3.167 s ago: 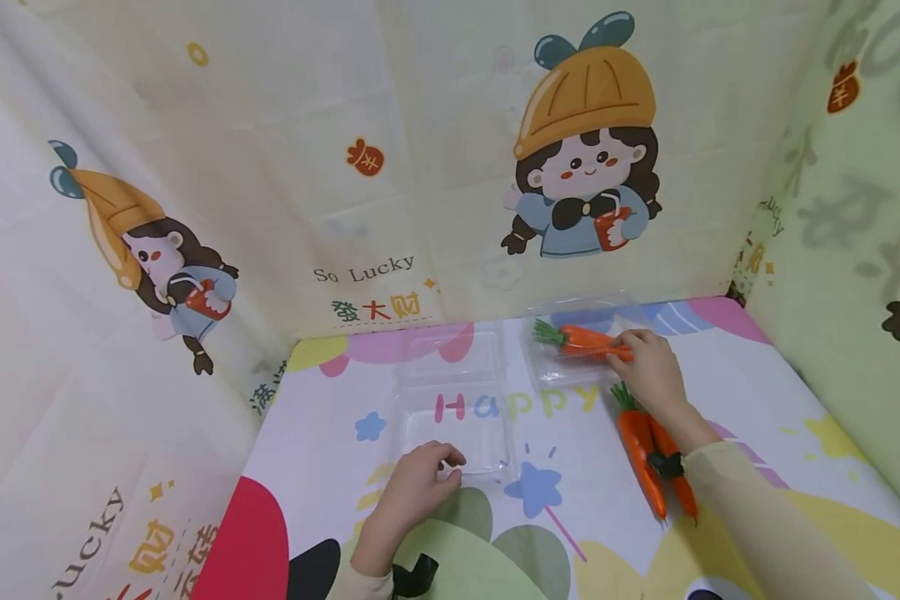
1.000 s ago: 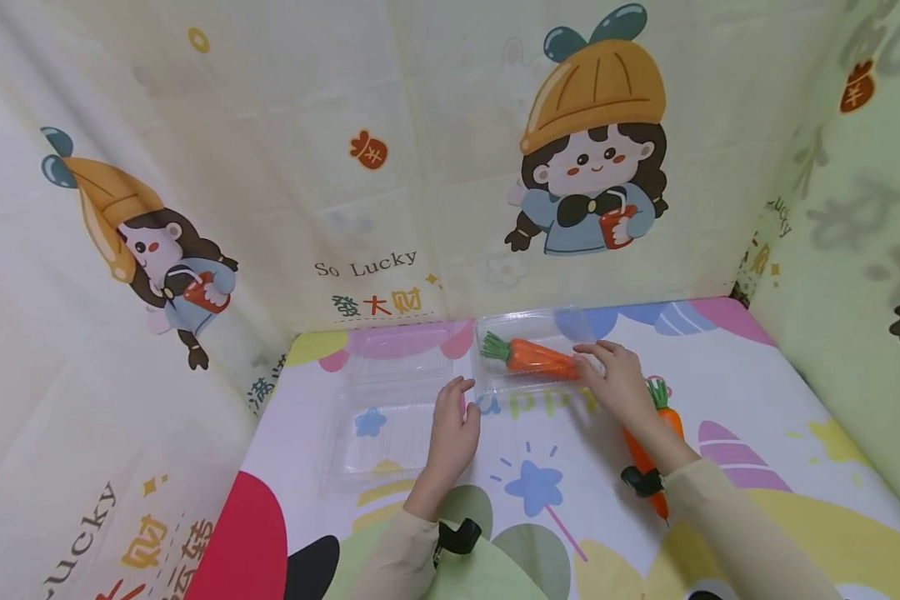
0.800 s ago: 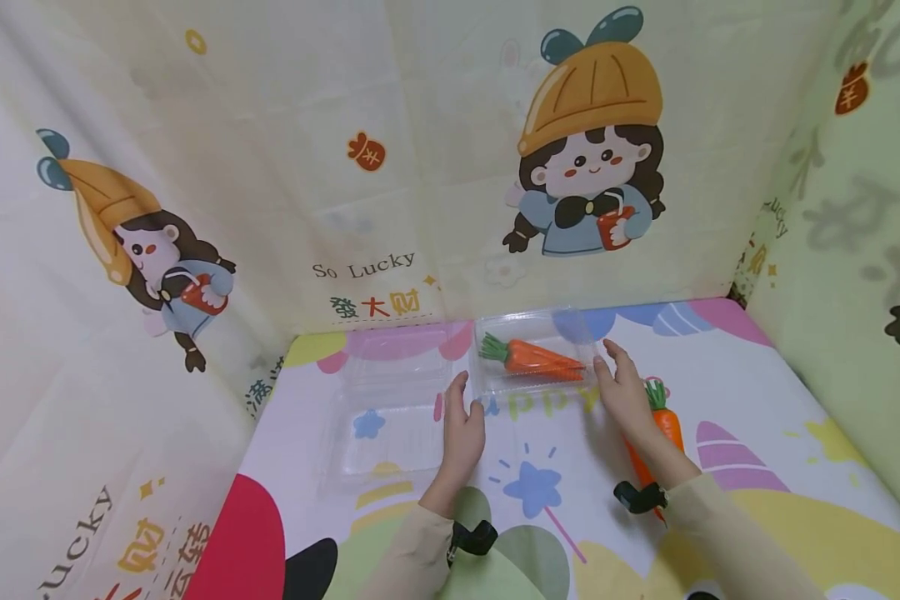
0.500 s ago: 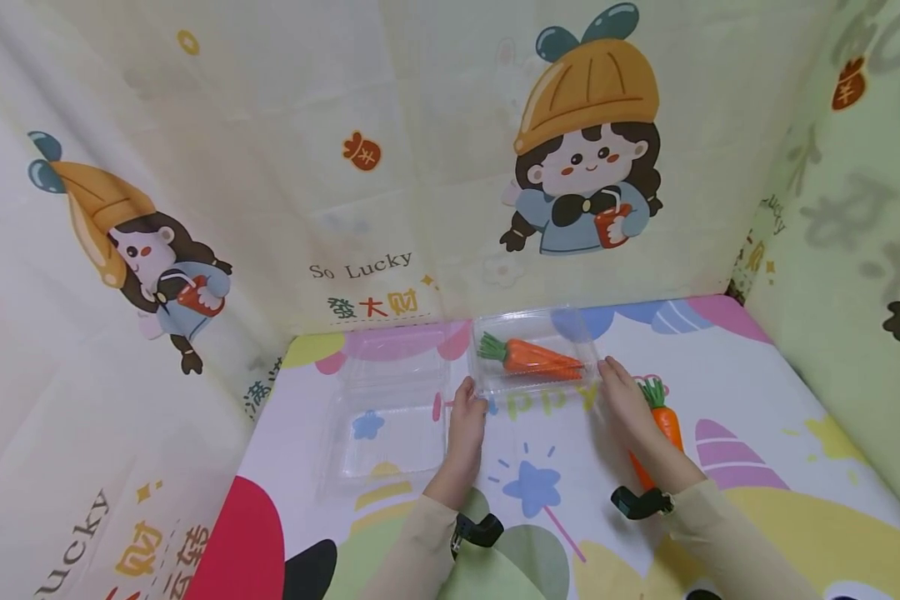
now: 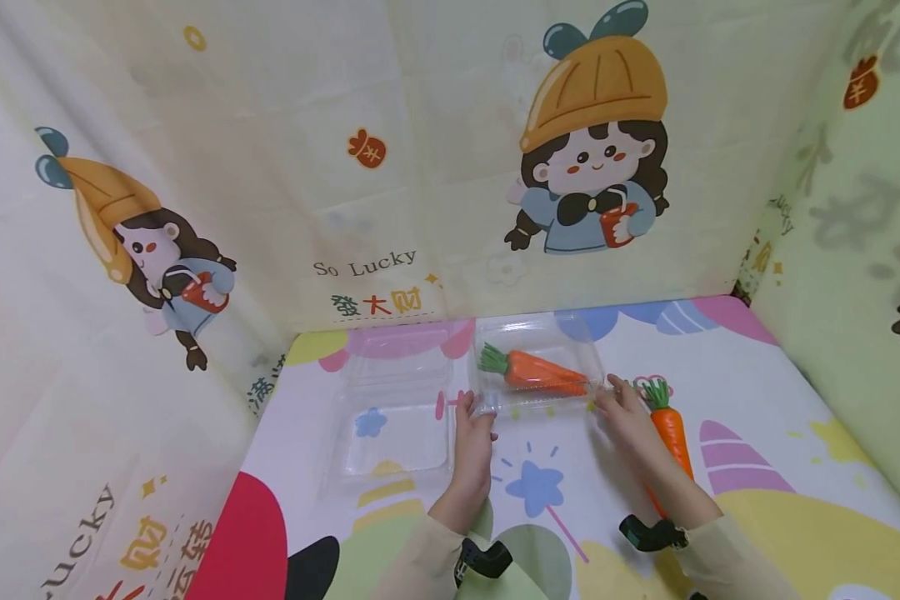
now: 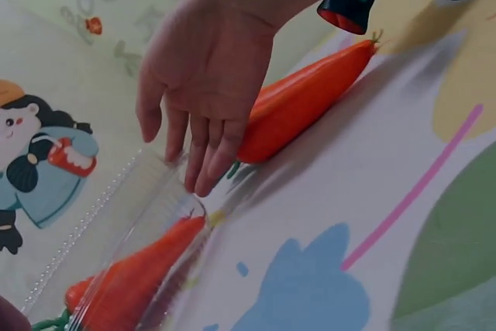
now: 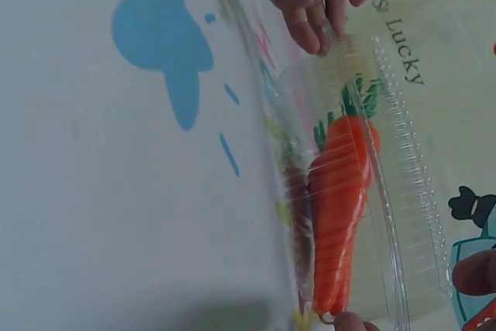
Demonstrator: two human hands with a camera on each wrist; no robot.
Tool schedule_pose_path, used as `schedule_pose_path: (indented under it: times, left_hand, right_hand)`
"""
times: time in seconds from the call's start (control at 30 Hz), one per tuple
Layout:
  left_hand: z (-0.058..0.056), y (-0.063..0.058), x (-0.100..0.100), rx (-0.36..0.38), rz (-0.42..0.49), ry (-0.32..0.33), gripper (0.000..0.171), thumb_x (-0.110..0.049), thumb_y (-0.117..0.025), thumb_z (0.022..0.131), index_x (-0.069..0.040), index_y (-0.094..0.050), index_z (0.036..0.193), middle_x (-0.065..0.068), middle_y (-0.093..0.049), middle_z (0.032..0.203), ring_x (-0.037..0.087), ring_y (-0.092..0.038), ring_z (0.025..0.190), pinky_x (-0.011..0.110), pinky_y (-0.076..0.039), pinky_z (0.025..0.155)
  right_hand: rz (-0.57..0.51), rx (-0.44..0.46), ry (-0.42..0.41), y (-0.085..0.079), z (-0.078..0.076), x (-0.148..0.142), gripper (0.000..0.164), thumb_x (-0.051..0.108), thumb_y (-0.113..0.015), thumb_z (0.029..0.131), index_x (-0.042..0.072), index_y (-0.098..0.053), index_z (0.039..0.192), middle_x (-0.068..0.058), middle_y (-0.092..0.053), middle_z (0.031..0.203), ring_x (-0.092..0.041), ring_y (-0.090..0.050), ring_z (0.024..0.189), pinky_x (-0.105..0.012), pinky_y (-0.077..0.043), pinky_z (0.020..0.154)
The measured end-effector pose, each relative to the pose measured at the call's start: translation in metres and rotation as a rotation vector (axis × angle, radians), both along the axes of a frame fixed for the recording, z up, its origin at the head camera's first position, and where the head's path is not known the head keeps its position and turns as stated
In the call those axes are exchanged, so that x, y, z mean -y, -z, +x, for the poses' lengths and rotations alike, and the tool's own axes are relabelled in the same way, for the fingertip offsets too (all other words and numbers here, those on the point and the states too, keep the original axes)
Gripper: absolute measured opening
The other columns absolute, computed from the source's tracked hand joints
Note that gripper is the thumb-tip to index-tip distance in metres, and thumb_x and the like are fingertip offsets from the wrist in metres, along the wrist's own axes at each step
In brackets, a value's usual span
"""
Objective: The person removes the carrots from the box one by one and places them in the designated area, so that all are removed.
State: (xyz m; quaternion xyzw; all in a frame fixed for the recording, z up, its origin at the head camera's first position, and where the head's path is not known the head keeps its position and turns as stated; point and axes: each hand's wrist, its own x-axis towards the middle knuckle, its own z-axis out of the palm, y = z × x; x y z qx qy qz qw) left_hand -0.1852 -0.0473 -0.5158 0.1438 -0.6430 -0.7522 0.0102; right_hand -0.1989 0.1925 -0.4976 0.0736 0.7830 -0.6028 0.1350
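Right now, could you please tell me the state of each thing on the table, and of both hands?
Right box: holding carrots; open or closed, unclear.
Carrots: lying down, leafy ends leftward.
Left box: open, no contents seen.
Loose carrot: on the table, partly hidden by the right arm.
Left hand: touching the right box's left end.
Right hand: touching its right end.

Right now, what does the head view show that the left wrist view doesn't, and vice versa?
Head only: a second clear box, lying open on the left, and the left sleeve.
Left wrist only: the palm side of the right hand; head shows its back.
Both: the carrot box with carrots inside, and the loose carrot.
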Motion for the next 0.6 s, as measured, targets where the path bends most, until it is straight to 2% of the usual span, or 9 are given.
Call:
schedule_pose_path:
  times: [0.07,0.1,0.2,0.27,0.33,0.47,0.6]
  left_hand:
    - [0.006,0.0,-0.002,0.002,-0.025,-0.037,0.056,-0.007,-0.05,0.098,0.002,-0.033,0.151,0.025,-0.038,0.153,0.031,-0.049,0.12,0.035,-0.046,0.089]
    - [0.009,0.0,-0.002,0.002,-0.033,-0.057,0.052,-0.007,-0.05,0.098,0.003,-0.036,0.147,0.025,-0.041,0.148,0.03,-0.049,0.118,0.035,-0.045,0.089]
    - [0.016,0.003,0.0,-0.006,-0.059,-0.115,0.039,-0.009,-0.05,0.099,0.003,-0.041,0.135,0.02,-0.047,0.127,0.024,-0.051,0.106,0.032,-0.044,0.085]
    - [0.02,0.006,0.003,-0.026,-0.077,-0.143,0.034,-0.008,-0.051,0.099,0.003,-0.043,0.131,0.015,-0.048,0.116,0.019,-0.05,0.094,0.027,-0.043,0.078]
    - [0.022,0.008,0.006,-0.054,-0.1,-0.154,0.031,-0.006,-0.051,0.1,0.004,-0.043,0.129,0.011,-0.048,0.108,0.014,-0.048,0.083,0.022,-0.041,0.07]
    - [0.025,0.013,0.013,-0.107,-0.101,-0.117,0.03,-0.003,-0.049,0.102,0.006,-0.043,0.13,0.009,-0.047,0.102,0.01,-0.045,0.072,0.019,-0.04,0.064]
    - [0.027,0.019,0.019,-0.112,-0.109,-0.05,0.035,0.0,-0.051,0.101,0.004,-0.043,0.135,0.006,-0.047,0.098,0.009,-0.046,0.071,0.019,-0.04,0.064]
  right_hand:
    - [0.009,-0.013,-0.007,0.002,0.008,-0.001,0.071,0.035,-0.036,0.112,-0.001,-0.002,0.164,-0.035,-0.03,0.158,-0.046,-0.044,0.142,-0.054,-0.038,0.119]
    - [0.039,-0.022,-0.004,0.002,0.013,-0.001,0.07,0.035,-0.037,0.112,-0.002,-0.006,0.163,-0.034,-0.038,0.153,-0.043,-0.051,0.136,-0.049,-0.045,0.115]
    - [0.076,-0.048,0.014,0.006,0.023,-0.003,0.065,0.028,-0.043,0.112,-0.006,-0.015,0.158,-0.03,-0.057,0.13,-0.034,-0.068,0.108,-0.031,-0.059,0.093]
    - [0.083,-0.052,0.023,0.008,0.028,-0.004,0.06,0.023,-0.048,0.11,-0.008,-0.02,0.154,-0.026,-0.064,0.117,-0.024,-0.069,0.09,-0.022,-0.058,0.078]
    - [0.066,-0.053,0.025,0.011,0.032,-0.006,0.057,0.019,-0.051,0.109,-0.009,-0.023,0.151,-0.024,-0.068,0.11,-0.019,-0.067,0.079,-0.02,-0.057,0.072]
    - [0.018,-0.048,0.055,0.016,0.036,-0.008,0.053,0.017,-0.052,0.109,-0.01,-0.028,0.147,-0.02,-0.071,0.105,-0.015,-0.067,0.076,-0.021,-0.059,0.072]
    - [-0.038,-0.043,0.094,0.02,0.039,-0.009,0.05,0.016,-0.054,0.108,-0.011,-0.032,0.144,-0.015,-0.073,0.101,-0.012,-0.071,0.077,-0.022,-0.06,0.074]
